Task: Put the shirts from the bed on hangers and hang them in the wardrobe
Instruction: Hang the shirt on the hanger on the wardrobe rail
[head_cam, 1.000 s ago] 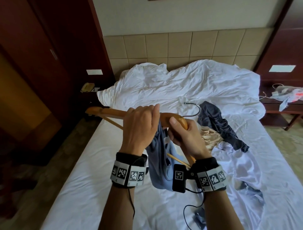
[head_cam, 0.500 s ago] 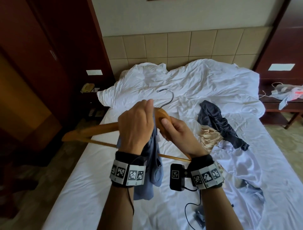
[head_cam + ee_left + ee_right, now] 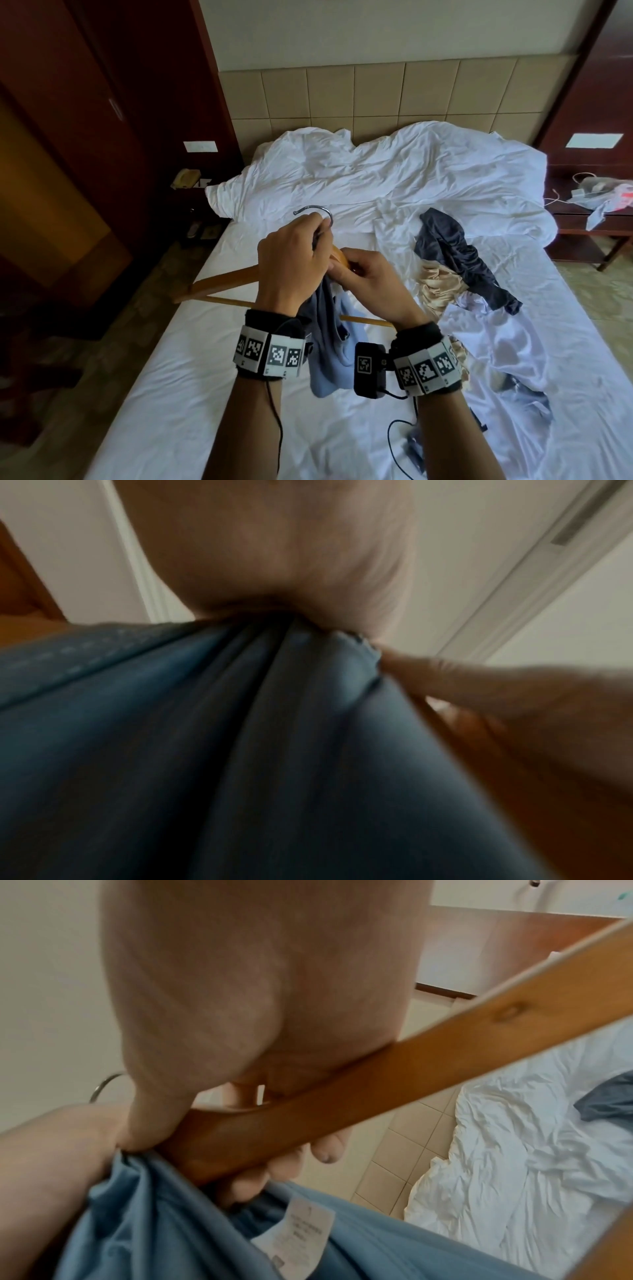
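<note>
The blue shirt [image 3: 329,346], a smooth, thin fabric gathered into folds, hangs from both hands above the near half of the bed [image 3: 191,387]; a white care label [image 3: 296,1234] shows inside it in the right wrist view. The hanger [image 3: 226,284] is one piece of varnished, honey-coloured wood: flat sloping arms, a round lower bar and a curved metal hook [image 3: 317,214] at the apex. The left hand [image 3: 291,263] has its fingers curled round bunched shirt fabric just below the hook, partly hiding the apex. The right hand [image 3: 371,282] has its fingers and thumb clamped on the hanger arm near the apex, touching the shirt. Three more garments lie crumpled on the bed to the right, touching one another: a dark shirt [image 3: 459,253], a beige shirt [image 3: 438,284] and a pale lilac shirt [image 3: 493,342]. The white duvet [image 3: 394,178] is heaped, heavily creased, against the padded tan headboard [image 3: 380,99], which is quilted in square panels. Two dark wooden nightstands flank the bed: the left nightstand [image 3: 191,198] carries a telephone [image 3: 185,178], the right nightstand [image 3: 589,219] a plastic bag [image 3: 603,192]. Dark wooden panelling [image 3: 102,120] fills the left side.
</note>
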The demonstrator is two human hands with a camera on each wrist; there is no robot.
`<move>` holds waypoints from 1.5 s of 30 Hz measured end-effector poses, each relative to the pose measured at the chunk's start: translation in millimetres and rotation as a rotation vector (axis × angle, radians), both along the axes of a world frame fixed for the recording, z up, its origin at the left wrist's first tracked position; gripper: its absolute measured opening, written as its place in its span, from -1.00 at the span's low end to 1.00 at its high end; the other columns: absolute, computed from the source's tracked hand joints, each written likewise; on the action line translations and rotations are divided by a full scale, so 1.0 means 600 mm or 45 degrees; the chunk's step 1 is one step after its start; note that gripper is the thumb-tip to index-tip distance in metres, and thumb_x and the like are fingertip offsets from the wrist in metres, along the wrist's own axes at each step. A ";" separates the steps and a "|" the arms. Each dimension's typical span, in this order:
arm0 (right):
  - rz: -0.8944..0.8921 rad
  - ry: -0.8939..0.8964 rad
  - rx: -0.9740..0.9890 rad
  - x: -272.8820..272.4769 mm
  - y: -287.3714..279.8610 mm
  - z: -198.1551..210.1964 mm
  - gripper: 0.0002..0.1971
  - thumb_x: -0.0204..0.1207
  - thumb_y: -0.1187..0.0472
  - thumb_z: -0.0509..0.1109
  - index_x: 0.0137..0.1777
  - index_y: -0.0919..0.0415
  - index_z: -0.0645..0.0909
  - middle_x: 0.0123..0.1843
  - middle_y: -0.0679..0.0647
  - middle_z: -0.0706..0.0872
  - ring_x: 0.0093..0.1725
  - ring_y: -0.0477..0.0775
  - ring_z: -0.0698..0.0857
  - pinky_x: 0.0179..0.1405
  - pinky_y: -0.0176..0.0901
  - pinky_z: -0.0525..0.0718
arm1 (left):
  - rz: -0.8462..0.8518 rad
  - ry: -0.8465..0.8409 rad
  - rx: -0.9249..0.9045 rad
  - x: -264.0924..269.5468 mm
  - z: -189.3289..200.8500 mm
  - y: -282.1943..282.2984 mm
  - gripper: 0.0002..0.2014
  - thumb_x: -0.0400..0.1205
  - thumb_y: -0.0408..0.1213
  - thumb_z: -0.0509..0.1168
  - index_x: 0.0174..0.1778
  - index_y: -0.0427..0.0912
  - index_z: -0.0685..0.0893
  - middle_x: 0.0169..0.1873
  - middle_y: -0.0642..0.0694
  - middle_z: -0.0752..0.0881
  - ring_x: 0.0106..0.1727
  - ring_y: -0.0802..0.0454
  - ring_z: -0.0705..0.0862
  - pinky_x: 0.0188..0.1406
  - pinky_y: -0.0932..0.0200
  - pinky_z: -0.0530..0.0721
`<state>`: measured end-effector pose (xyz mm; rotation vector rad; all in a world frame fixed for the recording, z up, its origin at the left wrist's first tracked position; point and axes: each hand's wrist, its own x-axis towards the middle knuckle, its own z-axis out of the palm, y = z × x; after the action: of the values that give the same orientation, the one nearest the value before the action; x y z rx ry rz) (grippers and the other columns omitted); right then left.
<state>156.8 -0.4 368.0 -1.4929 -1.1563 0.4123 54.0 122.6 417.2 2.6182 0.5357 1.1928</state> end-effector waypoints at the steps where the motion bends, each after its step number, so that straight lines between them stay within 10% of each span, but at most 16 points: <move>1: -0.004 -0.005 0.002 0.002 -0.001 -0.001 -0.55 0.69 -0.16 0.45 -0.27 0.18 0.58 -0.42 -0.09 0.47 -0.41 -0.02 0.39 -0.36 -0.02 0.38 | -0.003 -0.016 0.015 -0.002 -0.002 0.003 -0.68 0.77 -0.19 0.27 -0.31 0.00 0.39 -0.53 0.14 0.37 -0.49 0.05 0.41 -0.50 0.14 0.28; 7: -0.152 0.261 0.239 0.013 -0.020 0.021 -0.84 0.70 0.17 0.53 0.04 0.29 0.78 0.00 0.18 0.85 0.01 0.15 0.82 0.11 0.16 0.79 | 0.036 -0.140 -0.029 -0.017 -0.007 0.025 -0.61 0.83 -0.23 0.23 -0.36 -0.11 0.44 -0.54 0.13 0.40 -0.55 0.04 0.40 -0.51 0.14 0.23; 13: 0.099 0.567 0.434 0.026 -0.059 0.050 -0.69 0.72 0.11 0.43 -0.20 0.30 0.69 -0.26 0.28 0.72 -0.34 0.17 0.63 -0.22 -0.07 0.68 | 0.204 -0.309 -0.214 -0.027 -0.001 0.046 -0.58 0.86 -0.12 0.16 -0.33 -0.18 0.52 -0.56 0.03 0.46 -0.53 -0.06 0.47 -0.54 -0.08 0.47; 23: 0.316 0.194 -0.712 0.035 -0.022 -0.003 -0.77 0.78 0.21 0.39 0.07 0.35 0.81 -0.02 0.15 0.92 -0.14 0.04 0.83 -0.10 -0.04 0.74 | 0.357 -0.613 -0.450 -0.030 0.011 0.049 -0.60 0.86 -0.13 0.13 -0.30 -0.17 0.54 -0.54 0.04 0.50 -0.52 -0.01 0.48 -0.48 0.01 0.46; 30: 0.015 0.111 -0.591 0.012 0.031 -0.042 -0.88 0.75 0.19 0.43 0.05 0.09 0.81 -0.15 0.11 0.89 -0.34 -0.06 0.78 -0.45 -0.23 0.67 | 0.312 -0.710 -0.514 -0.030 0.014 0.042 -0.58 0.86 -0.12 0.14 -0.29 -0.25 0.57 -0.53 -0.08 0.53 -0.50 -0.11 0.51 -0.46 -0.07 0.49; 40: -0.037 0.075 -0.612 0.000 0.035 -0.041 -0.74 0.66 0.40 0.35 -0.22 0.11 0.67 -0.39 -0.07 0.69 -0.44 -0.19 0.62 -0.36 -0.40 0.54 | 0.257 -0.748 -0.603 -0.026 0.014 0.035 -0.58 0.85 -0.15 0.17 -0.35 -0.20 0.50 -0.55 -0.02 0.46 -0.52 0.04 0.40 -0.49 0.16 0.37; 45: -0.061 0.473 -0.367 0.025 0.008 -0.044 -0.69 0.72 0.32 0.41 -0.20 0.03 0.85 -0.33 0.05 0.67 -0.36 -0.02 0.55 -0.43 -0.26 0.47 | 0.274 -0.790 -0.620 -0.029 0.012 0.045 -0.56 0.84 -0.14 0.17 -0.31 -0.30 0.59 -0.55 -0.01 0.50 -0.53 0.12 0.41 -0.48 0.24 0.38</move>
<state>171.8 4.2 341.7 -1.6014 -0.7881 0.8134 36.8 149.8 424.3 1.7062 0.8498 1.5975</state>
